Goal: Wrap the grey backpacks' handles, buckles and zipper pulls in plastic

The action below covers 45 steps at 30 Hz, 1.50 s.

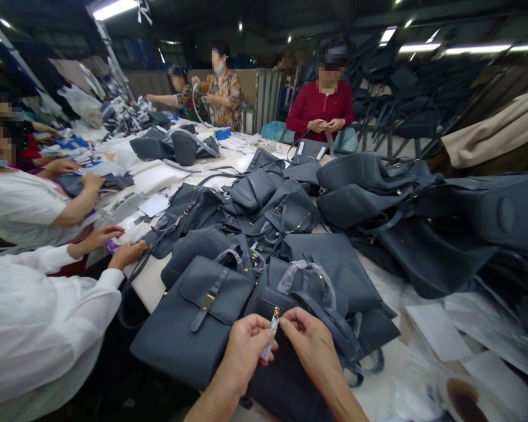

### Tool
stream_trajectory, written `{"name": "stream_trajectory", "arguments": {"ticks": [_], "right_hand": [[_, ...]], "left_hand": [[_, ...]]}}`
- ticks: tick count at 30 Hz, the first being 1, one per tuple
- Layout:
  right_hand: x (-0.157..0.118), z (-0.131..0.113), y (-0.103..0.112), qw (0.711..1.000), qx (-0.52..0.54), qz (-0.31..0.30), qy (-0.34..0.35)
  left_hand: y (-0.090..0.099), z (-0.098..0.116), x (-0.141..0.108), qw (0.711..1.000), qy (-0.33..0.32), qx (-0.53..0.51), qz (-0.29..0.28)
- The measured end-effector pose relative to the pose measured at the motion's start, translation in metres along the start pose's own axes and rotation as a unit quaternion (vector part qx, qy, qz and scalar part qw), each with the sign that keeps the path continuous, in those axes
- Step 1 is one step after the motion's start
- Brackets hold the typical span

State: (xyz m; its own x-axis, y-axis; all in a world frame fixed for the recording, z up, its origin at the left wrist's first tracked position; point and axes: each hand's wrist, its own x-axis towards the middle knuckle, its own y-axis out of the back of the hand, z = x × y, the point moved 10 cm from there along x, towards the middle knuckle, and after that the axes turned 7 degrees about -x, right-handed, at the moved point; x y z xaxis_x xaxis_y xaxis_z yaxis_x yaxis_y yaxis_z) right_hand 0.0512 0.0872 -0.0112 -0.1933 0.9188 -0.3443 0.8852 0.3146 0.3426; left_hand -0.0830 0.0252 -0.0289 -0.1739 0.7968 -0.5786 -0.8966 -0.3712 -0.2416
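Observation:
My left hand (250, 346) pinches a zipper pull (271, 334) covered in clear or whitish wrap, with a gold fitting at its top. Close on the right of that fitting is my right hand (308, 335), thumb and forefinger pressed together; what is between them, if anything, is too small to make out. The pull hangs on a dark blue-grey backpack (275, 381) lying before me, whose top handle (305, 266) has plastic film around it. Against its left side lies a matching backpack (180, 328) with a flap and a gold clasp (209, 300).
More dark bags (255, 190) pile up beyond my hands, and a taller heap (405, 205) fills the right. White sheets (440, 331) lie at lower right. A co-worker in white sleeves (110, 287) is close on my left; a person in red (320, 111) stands across the table.

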Motion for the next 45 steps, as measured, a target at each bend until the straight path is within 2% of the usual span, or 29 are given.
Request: {"name": "stream_trajectory", "arguments": {"ticks": [3,7,12,15,20,23,28,31,33,35,40,42,45], "right_hand": [[-0.003,-0.005,-0.001,1.0,0.012,-0.009,0.008],[-0.01,0.002,-0.012,0.99,0.125,-0.028,-0.055],[-0.023,0.004,-0.03,0.942,0.304,-0.066,-0.124],[-0.025,0.005,-0.031,0.93,0.337,-0.06,-0.137],[-0.021,0.005,-0.033,0.933,0.324,-0.069,-0.138],[-0.02,0.004,-0.032,0.94,0.303,-0.068,-0.14],[-0.019,0.005,-0.028,0.958,0.256,-0.045,-0.123],[-0.015,0.006,-0.026,0.962,0.25,-0.03,-0.104],[-0.014,0.006,-0.026,0.962,0.251,-0.031,-0.101],[-0.013,0.006,-0.028,0.96,0.257,-0.041,-0.104],[-0.012,0.005,-0.03,0.957,0.263,-0.058,-0.109],[-0.012,0.005,-0.029,0.958,0.258,-0.058,-0.107],[-0.012,0.004,-0.029,0.96,0.255,-0.061,-0.1]], "left_hand": [[-0.001,0.003,-0.002,0.998,-0.039,0.043,0.002],[0.0,0.012,-0.009,0.989,-0.116,0.095,0.012],[-0.002,0.017,-0.018,0.975,-0.177,0.127,0.036],[-0.005,0.01,-0.017,0.984,-0.151,0.093,0.03],[-0.008,-0.008,-0.013,0.999,-0.031,-0.006,-0.033],[-0.003,-0.007,-0.009,0.999,-0.014,-0.033,-0.034],[0.003,0.015,-0.003,0.993,-0.085,0.077,0.02],[0.0,0.043,-0.013,0.967,-0.192,0.16,0.039],[0.002,0.055,-0.02,0.951,-0.233,0.195,0.052],[0.007,0.052,-0.019,0.956,-0.204,0.207,0.048],[0.009,0.022,-0.002,0.981,-0.072,0.181,0.008],[0.006,0.019,0.002,0.985,-0.063,0.158,0.012],[0.005,0.024,0.002,0.985,-0.089,0.139,0.037]]}}
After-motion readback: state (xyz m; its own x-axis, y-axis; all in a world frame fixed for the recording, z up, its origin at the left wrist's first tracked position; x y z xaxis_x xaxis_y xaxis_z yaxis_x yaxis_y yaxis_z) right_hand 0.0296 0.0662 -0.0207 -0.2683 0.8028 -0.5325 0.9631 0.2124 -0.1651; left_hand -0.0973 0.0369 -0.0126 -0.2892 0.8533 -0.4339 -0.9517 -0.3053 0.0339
